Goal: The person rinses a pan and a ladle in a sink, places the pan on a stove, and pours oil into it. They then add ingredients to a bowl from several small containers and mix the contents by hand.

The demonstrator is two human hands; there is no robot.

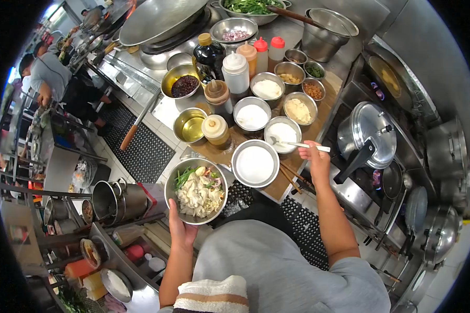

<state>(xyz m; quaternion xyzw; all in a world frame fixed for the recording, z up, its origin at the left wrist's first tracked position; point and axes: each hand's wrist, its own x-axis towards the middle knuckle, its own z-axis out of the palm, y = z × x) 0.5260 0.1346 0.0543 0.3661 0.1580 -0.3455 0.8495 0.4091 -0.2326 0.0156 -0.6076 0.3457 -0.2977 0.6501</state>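
Observation:
My left hand (181,229) grips the rim of a metal bowl (169,183) from below. Inside lie pale, coated chunks (198,199), green vegetable strips and bean sprouts. In my right hand (315,158) is a spoon with a light handle (322,149); its head dips into a small metal bowl of white powder (284,129). A larger bowl of white powder (255,163) stands just in front of it, nearer to me. Another white-filled bowl (251,113) sits behind, beside a bowl of pale yellow chopped pieces (297,110).
Squeeze bottles (236,73), a dark sauce bottle (209,56) and a bowl of oil (193,126) crowd the counter's left. A pressure cooker (368,134) stands on the stove to the right. A ladle handle (133,130) juts over the floor. Co-workers (57,78) stand far left.

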